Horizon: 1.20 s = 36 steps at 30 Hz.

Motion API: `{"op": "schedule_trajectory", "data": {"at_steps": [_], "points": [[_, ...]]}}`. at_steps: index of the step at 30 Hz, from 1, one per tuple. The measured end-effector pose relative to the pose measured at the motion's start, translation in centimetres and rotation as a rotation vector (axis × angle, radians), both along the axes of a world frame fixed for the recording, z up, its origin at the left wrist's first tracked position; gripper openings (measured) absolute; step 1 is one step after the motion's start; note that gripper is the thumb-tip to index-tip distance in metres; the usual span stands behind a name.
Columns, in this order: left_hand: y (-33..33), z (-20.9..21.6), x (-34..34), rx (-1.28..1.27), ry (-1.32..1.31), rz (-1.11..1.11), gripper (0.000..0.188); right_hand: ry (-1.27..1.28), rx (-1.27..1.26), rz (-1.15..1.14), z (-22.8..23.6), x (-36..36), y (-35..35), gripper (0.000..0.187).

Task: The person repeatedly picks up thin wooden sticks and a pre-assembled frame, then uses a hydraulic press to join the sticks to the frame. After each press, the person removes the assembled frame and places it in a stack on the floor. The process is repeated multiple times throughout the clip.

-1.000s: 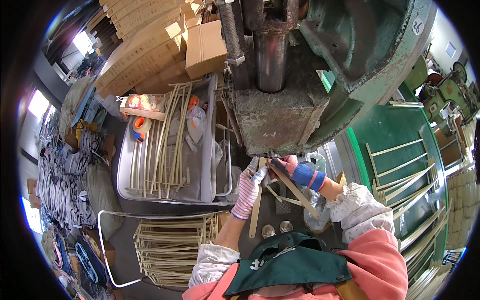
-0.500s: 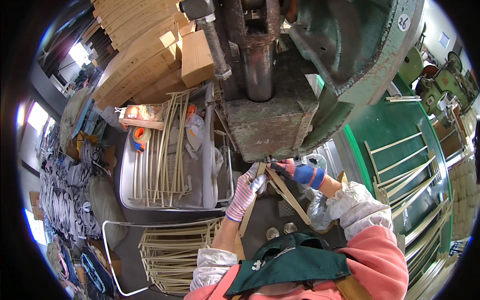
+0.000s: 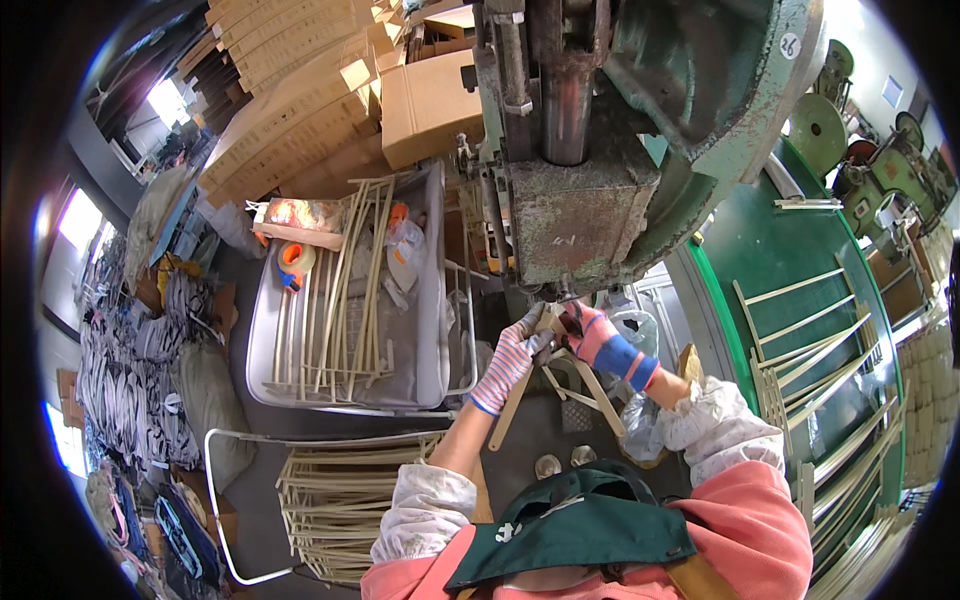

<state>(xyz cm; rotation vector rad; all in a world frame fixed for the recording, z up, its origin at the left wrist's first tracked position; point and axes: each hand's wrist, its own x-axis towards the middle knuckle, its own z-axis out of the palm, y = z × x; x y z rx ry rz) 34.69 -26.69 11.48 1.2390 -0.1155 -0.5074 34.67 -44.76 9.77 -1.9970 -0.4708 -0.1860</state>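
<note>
Just below the block of a heavy green press (image 3: pixel 580 225), both my gloved hands meet at the joined top of a beige slatted frame (image 3: pixel 518 400). Its two flat legs spread downward in a V, with a thin crossbar between them. My left hand (image 3: pixel 515 360), in a striped glove with grey fingertips, is closed round the left leg near the top. My right hand (image 3: pixel 598 340), in a pink and blue glove, is closed at the top of the right leg. The fingertips of both hands are partly hidden under the press head.
To the left stands a grey-white tub (image 3: pixel 420 385) with beige frames, a tape roll (image 3: pixel 296 258) and a small box. Stacked frames (image 3: pixel 350 510) lie below it. More frames (image 3: pixel 800 320) rest on a green table (image 3: pixel 765 245) at right. Cardboard boxes (image 3: pixel 425 110) rise behind.
My hands and the frame's top have shifted slightly right and up in view. The press and tub also appear shifted as my head moved. Both hands keep their hold.
</note>
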Motion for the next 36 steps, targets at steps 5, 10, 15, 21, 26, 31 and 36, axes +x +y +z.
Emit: {"op": "schedule_trajectory", "data": {"at_steps": [5, 10, 15, 21, 26, 31, 36], "points": [[0.1, -1.8, -1.3, 0.092, -0.445, 0.108, 0.052, -0.187, -0.171, -0.207, 0.1, -2.2, 0.2, 0.048], [3.5, -1.2, -7.4, 0.158, -0.004, -0.018, 0.027, 0.957, 0.304, -0.026, 1.5, -7.4, -2.0, 0.014], [6.3, 1.4, -7.8, 0.242, -0.063, -0.052, 0.032, 0.574, 0.234, -0.09, 2.8, -6.7, -5.5, 0.014], [7.8, 4.4, -5.7, 0.269, 0.065, -0.154, 0.03, 0.631, 0.077, 0.059, 2.9, -3.7, -8.4, 0.018], [8.1, 4.8, -5.5, 0.212, 0.127, -0.189, 0.03, 0.682, 0.065, 0.088, 3.8, -3.7, -8.3, 0.016], [8.5, 4.6, -4.6, 0.218, 0.162, -0.231, 0.028, 0.759, 0.013, 0.062, 4.9, -3.3, -8.3, 0.017], [9.4, 5.5, -3.8, 0.25, 0.068, -0.263, 0.027, 0.695, 0.009, 0.046, 5.3, -3.3, -8.8, 0.018]]}}
